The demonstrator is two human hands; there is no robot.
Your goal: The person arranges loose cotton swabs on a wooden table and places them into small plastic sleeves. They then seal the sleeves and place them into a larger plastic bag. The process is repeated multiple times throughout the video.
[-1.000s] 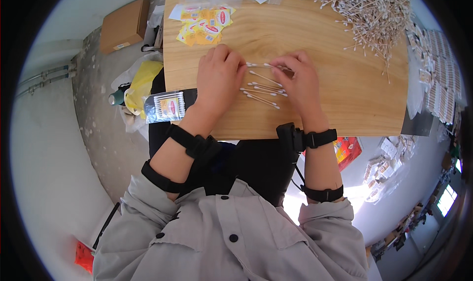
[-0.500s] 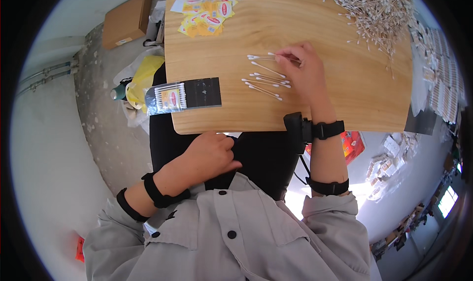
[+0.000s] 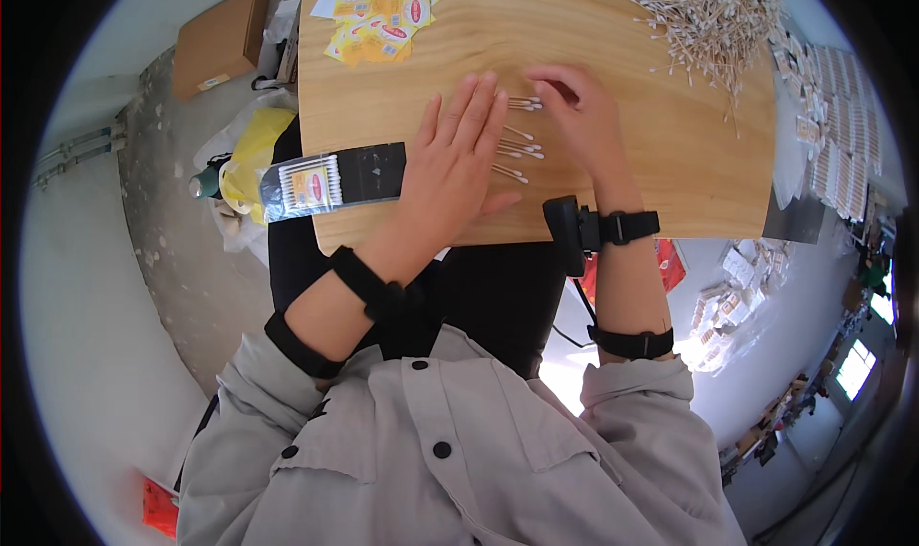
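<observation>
My left hand (image 3: 455,154) lies flat over the left ends of several loose cotton swabs (image 3: 522,148), its fingers stretched out and the thumb apart. White swab tips stick out to the right from under its fingers. Just beyond those tips is my right hand (image 3: 584,115), loosely curled, with thumb and forefinger slightly apart and nothing visible between them. Left of my left hand, a clear bag of cotton swabs with a yellow label (image 3: 310,187) rests on a black strip (image 3: 375,171) at the table's left edge.
A large heap of cotton swabs (image 3: 718,20) covers the wooden table's (image 3: 670,173) far right. Yellow printed cards (image 3: 378,34) lie far left. Stacked swab packs (image 3: 847,115) stand beyond the right edge. A cardboard box (image 3: 220,44) and yellow bag (image 3: 257,149) are on the left.
My left hand has risen from my lap onto the swabs. My right hand has let go of the swabs it pinched and shifted slightly. The whole view has moved a little.
</observation>
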